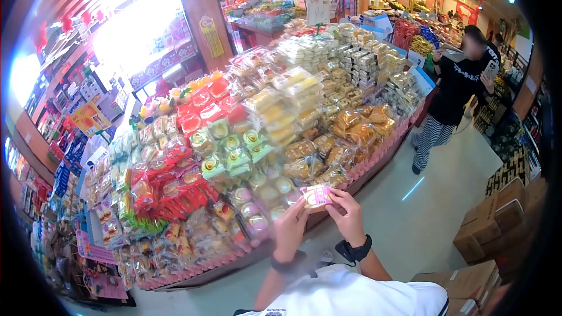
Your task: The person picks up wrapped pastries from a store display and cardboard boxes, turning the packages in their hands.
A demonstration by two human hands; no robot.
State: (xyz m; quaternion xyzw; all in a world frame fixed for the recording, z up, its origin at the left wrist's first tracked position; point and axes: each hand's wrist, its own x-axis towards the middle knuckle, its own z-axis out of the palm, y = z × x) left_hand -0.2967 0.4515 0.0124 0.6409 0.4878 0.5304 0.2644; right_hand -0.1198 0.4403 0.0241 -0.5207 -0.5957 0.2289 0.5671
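A small pink and white packet (317,196) is held up between my two hands, over the near edge of a display heaped with wrapped snacks. My left hand (291,227) has its fingers closed on the packet's left end. On the right end, the fingers of my right hand (346,215) are pinched. Just beyond the packet lie clear bags of brown pastries (304,168). To the left are round purple-and-white wrapped items (253,213) and green-wrapped ones (237,158).
A person in a black top (462,82) stands in the aisle at the right, holding something flat. Cardboard boxes (486,222) are stacked at the lower right. A pink-trimmed display edge (386,161) runs diagonally. A white sign (318,10) stands at the back.
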